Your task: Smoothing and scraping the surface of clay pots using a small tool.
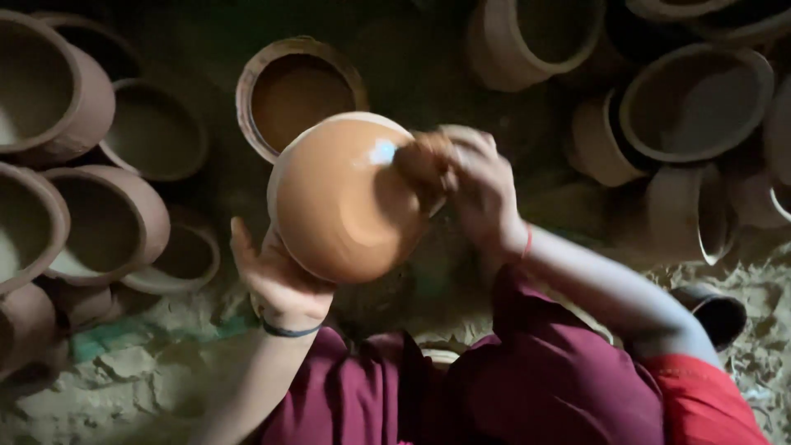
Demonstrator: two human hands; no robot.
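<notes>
I see my left hand (276, 280) under a round clay pot (346, 202), grasping it from below with the thumb up along its left side, so the pot is held in the air above my lap, with its wet, shiny bottom turned toward the camera. My right hand (478, 185) is clenched around a small wet lump (422, 161), maybe a cloth or clay, I cannot tell which, and presses it against the upper right side of the pot. A bowl (298, 95) with orange-brown liquid stands on the ground just behind the pot, partly hidden by it. On the left many dry brown pots (99, 222) lie stacked against each other, and on the right more pots (692, 99) are piled, some on their sides. I wear dark red cloth (535, 379) on my legs, a dark band (288, 331) on the left wrist and a thin red thread (527, 241) on the right wrist. The ground (132, 371) below is dry, cracked mud.
</notes>
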